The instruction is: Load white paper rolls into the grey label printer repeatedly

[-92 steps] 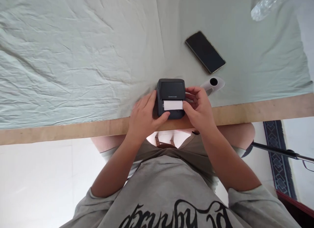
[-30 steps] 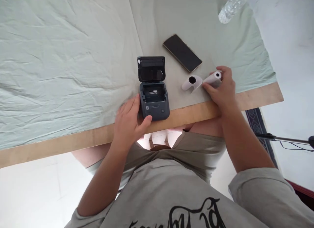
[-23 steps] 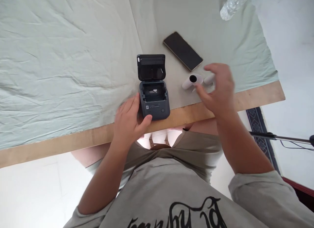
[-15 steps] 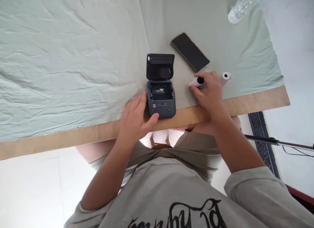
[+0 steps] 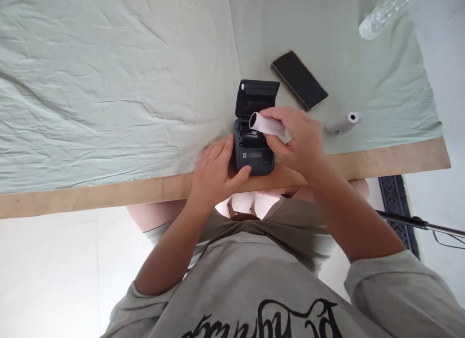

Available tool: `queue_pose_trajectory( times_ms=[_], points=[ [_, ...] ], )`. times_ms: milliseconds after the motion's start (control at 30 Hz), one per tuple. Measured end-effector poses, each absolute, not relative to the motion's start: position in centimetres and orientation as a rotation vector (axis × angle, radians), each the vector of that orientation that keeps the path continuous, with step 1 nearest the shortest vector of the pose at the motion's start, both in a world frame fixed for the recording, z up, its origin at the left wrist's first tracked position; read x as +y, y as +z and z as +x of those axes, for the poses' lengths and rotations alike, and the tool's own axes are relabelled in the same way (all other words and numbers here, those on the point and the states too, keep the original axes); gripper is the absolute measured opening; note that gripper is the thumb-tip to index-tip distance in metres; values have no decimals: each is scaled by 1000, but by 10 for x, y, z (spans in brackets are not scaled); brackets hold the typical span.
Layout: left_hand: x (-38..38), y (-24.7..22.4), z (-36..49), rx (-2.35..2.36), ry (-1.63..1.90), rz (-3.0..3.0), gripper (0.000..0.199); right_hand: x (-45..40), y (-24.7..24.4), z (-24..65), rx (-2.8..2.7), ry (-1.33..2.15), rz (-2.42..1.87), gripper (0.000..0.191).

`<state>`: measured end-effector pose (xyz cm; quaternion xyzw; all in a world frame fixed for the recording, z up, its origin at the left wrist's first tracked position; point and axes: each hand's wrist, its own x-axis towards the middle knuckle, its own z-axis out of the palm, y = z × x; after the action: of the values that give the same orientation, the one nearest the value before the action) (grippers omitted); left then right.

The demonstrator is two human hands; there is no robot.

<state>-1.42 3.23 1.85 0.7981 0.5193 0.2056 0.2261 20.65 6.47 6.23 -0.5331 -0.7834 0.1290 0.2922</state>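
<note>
A dark portable printer [image 5: 256,161] stands at the table's front edge with its lid [image 5: 257,97] raised, so its inner bay shows. My left hand [image 5: 216,166] grips the printer's left side, the thumb across the front corner. Between the thumb and fingers of my right hand [image 5: 300,137] is a white paper roll [image 5: 271,126], tilted over the bay, its dark hollow core facing left. My right hand covers part of the printer's right side. Right of that hand lies a second paper roll [image 5: 340,124] with a smaller core hole.
Behind the printer lies a black smartphone [image 5: 300,80]. A clear plastic bottle [image 5: 381,18] is at the far right. Pale green cloth [image 5: 127,86] covers the table, leaving a bare wooden edge [image 5: 152,190] along the front. A dark pole [image 5: 407,221] stands low on the right.
My right hand has lifted the paper roll off the table and carried it left, over the printer's bay. My left hand stays on the printer. The whole view has shifted slightly.
</note>
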Motion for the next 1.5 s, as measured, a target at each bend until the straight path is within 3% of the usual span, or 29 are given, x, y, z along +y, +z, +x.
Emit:
queue_pose_trajectory(
  times_ms=[367,733,933,1167,1400,1500],
  points=[
    [31,19,-15,1412,571,2209,77,84,50,211,-2168,300,-1301,5],
    [33,20,-16,1412,568,2172,74,89,39,215,-2145,387,-1188,9],
    [42,30,-15,1376,672,1954,59,59,32,213,-2035,406,-1122,9],
    [96,53,10,1175,1062,1674,46,33,20,205,-1912,247,-1160,9],
    [102,64,17,1189,1222,1605,35,19,18,199,-1845,211,-1184,12],
    [103,66,21,1234,1176,1635,21,19,16,199,-1827,266,-1184,12]
  ],
)
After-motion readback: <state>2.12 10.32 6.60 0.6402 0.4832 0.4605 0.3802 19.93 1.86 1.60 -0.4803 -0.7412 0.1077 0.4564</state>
